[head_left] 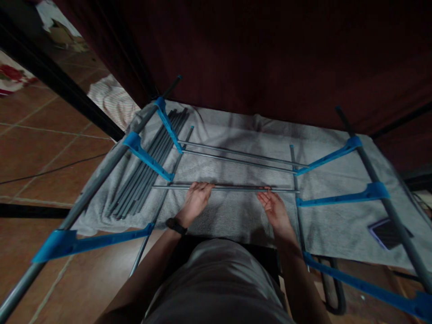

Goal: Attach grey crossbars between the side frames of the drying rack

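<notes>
Left hand (199, 198): grip curled over metal rod (236, 189). Right hand (274, 206): grip loose, fingertips at rod, firm hold uncertain. Rod right of tube bundle (148, 168), seemingly steadied by spread hands.

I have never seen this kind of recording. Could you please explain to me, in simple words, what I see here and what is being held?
There is no machine here: these are a person's own bare hands. The single picture comes from a camera worn on the head, looking forward and down. The left hand, with a black band at its wrist, holds a thin metal rod. The right hand is palm up at the same rod; whether it grips is hard to tell. Beneath lies a grey cloth. On it, loose grey tubes lie at left, and a dark flat device, perhaps a phone, at right. On both sides are grey poles with blue connectors.
</notes>
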`<state>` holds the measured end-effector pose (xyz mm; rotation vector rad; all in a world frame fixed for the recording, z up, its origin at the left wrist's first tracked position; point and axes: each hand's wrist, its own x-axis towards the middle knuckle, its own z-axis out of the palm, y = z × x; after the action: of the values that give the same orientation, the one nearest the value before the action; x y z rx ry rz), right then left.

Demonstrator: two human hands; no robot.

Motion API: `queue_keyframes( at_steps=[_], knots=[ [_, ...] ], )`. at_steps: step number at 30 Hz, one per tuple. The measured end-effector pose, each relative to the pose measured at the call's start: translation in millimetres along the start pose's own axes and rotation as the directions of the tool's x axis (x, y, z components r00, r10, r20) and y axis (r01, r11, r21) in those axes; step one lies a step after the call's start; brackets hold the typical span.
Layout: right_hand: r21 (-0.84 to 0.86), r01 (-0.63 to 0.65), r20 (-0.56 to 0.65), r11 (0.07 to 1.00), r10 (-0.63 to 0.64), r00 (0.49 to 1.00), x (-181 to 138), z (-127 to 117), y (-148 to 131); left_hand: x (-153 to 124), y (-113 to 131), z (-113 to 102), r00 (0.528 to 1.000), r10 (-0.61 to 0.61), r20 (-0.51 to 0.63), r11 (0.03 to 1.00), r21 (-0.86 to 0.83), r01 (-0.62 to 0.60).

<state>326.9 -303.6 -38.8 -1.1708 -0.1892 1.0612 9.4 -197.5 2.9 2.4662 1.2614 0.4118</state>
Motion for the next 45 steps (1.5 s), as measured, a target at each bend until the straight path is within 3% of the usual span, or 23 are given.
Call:
queue_keyframes(
  at_steps=[8, 13, 16, 25, 32, 38, 45],
  knots=[
    [-0.014, 0.072, -0.076, 0.997, -0.073, 0.994, 11.0, -25.6, -1.8, -8.0, -23.3, -6.6, 0.999, -0.039, -0.027, 0.998, 0.039, 0.04],
    [-0.054, 0.119, -0.075, 0.991, -0.123, 0.99, 11.8, -38.4, -2.0, -9.2, -26.2, -4.8, 0.999, -0.036, -0.014, 0.998, 0.044, 0.036],
    [-0.031, 0.105, -0.134, 0.994, -0.108, 0.985, 11.9, -42.4, -3.2, -9.8, -25.6, -2.3, 1.0, -0.018, -0.003, 0.999, 0.049, 0.018],
    [-0.004, 0.154, -0.178, 0.988, -0.152, 0.972, 13.2, -49.0, -11.8, -12.5, -29.5, -2.0, 1.0, -0.021, 0.014, 0.999, 0.042, 0.021],
    [-0.017, 0.176, -0.179, 0.984, -0.176, 0.968, 9.9, -47.6, -13.8, -12.2, -18.4, 4.7, 1.0, 0.003, 0.03, 0.999, 0.038, -0.004],
    [0.004, 0.168, -0.287, 0.986, -0.16, 0.945, 9.4, -47.8, -15.1, -9.8, -11.0, 10.8, 0.997, 0.024, 0.076, 1.0, 0.018, -0.025],
    [0.036, 0.178, -0.325, 0.983, -0.157, 0.933, 8.7, -44.8, -18.8, -11.0, -18.0, 11.8, 0.998, 0.003, 0.066, 0.999, 0.053, -0.006]
  ],
)
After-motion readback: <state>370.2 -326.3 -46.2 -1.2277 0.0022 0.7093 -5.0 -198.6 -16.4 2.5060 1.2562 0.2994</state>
